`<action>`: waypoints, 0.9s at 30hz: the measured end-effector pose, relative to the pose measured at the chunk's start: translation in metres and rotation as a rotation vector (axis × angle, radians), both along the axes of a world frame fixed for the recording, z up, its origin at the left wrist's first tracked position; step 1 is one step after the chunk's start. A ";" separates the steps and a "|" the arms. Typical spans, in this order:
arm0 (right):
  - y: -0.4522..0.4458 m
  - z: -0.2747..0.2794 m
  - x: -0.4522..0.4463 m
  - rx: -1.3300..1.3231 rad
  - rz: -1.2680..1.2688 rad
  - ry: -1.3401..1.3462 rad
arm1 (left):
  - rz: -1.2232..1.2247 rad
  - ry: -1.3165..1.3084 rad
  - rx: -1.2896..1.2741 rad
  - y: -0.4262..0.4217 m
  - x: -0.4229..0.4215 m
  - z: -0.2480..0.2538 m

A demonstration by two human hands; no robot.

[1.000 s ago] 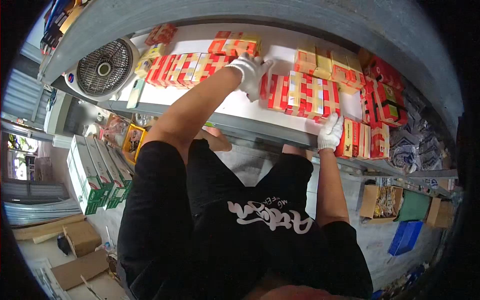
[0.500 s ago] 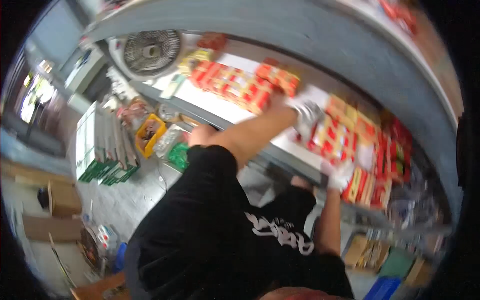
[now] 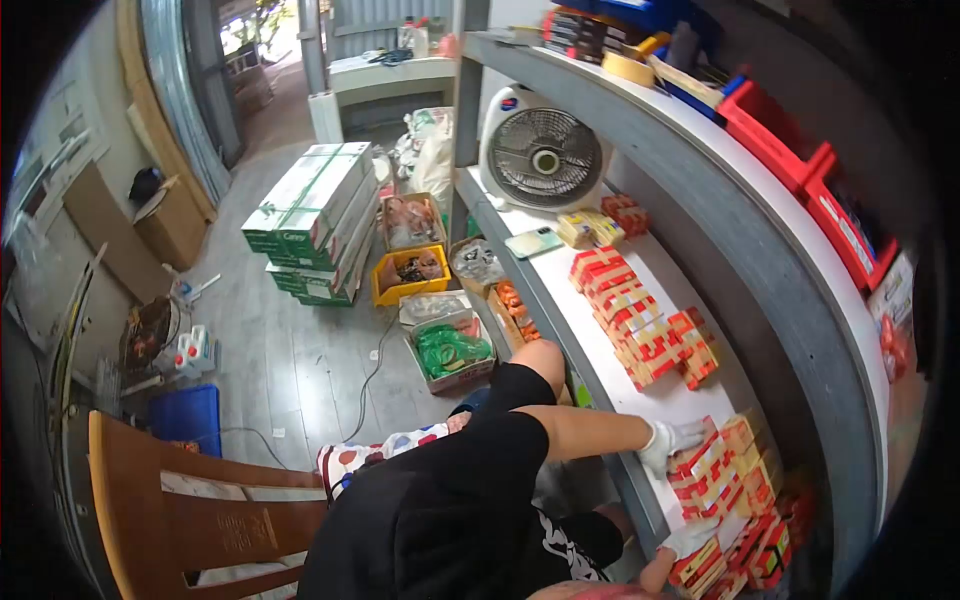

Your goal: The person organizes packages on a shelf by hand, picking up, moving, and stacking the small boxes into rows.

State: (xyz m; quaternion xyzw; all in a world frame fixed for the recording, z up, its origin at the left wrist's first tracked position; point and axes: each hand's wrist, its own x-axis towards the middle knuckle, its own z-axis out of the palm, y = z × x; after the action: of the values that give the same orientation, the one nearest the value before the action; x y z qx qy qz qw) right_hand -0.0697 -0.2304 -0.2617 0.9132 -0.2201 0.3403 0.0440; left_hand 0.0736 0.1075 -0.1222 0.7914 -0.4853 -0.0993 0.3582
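Note:
My left hand [image 3: 672, 444], in a white glove, lies with its fingers stretched out against the near end of a block of red and yellow boxes [image 3: 706, 478] on the white shelf. At the other end of that block, my right hand [image 3: 692, 538], also gloved, rests among the boxes; its fingers are too blurred to make out. Below it are more red boxes [image 3: 700, 572]. Further up the shelf stands a long row of similar boxes [image 3: 625, 318], with a short row [image 3: 694, 348] beside it.
A fan [image 3: 545, 155], a phone [image 3: 534, 243] and yellow packs [image 3: 590, 229] are at the shelf's far end. Red bins [image 3: 770, 135] sit on the upper shelf. On the floor are green-and-white cartons [image 3: 310, 215], a yellow crate [image 3: 410, 275] and a wooden chair [image 3: 215, 510].
The view has swung left, bringing the chair and more floor into sight. My left hand has moved from beside the short row to the block nearer my right hand.

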 end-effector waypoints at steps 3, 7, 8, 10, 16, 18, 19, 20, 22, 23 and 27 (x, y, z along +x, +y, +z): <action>0.046 0.050 -0.006 0.661 0.023 -0.227 | 0.017 -0.028 -0.063 0.040 -0.018 -0.009; 0.059 0.065 -0.016 0.834 0.135 -0.321 | 0.082 0.049 0.034 0.107 -0.030 -0.015; 0.066 0.063 -0.017 0.828 0.149 -0.346 | 0.147 0.067 -0.017 0.123 -0.031 -0.025; 0.075 0.054 -0.016 0.811 0.172 -0.418 | 0.243 0.138 -0.090 0.150 -0.044 -0.026; 0.164 0.130 -0.028 0.229 0.324 -0.523 | 0.337 0.314 -0.045 0.203 -0.077 -0.018; 0.163 0.142 -0.010 0.256 0.433 -0.453 | 0.408 0.317 -0.094 0.205 -0.088 -0.028; 0.169 0.149 0.000 0.098 0.410 -0.303 | 0.381 0.254 -0.075 0.204 -0.092 -0.028; 0.179 0.157 0.005 -0.060 0.384 -0.152 | 0.356 0.193 -0.057 0.204 -0.095 -0.028; 0.208 0.181 0.011 -0.069 0.409 0.001 | 0.373 0.163 -0.035 0.204 -0.102 -0.030; 0.222 0.191 0.014 -0.075 0.427 0.154 | 0.365 0.160 -0.017 0.205 -0.105 -0.029; 0.235 0.204 0.038 -0.054 0.443 0.630 | 0.382 0.249 -0.101 0.212 -0.118 -0.024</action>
State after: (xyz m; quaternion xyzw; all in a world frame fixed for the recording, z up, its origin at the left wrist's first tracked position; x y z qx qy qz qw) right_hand -0.0317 0.0051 -0.0575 0.9969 0.0157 0.0500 0.0587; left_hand -0.0444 0.3195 -0.1464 0.8316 -0.2832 -0.1021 0.4667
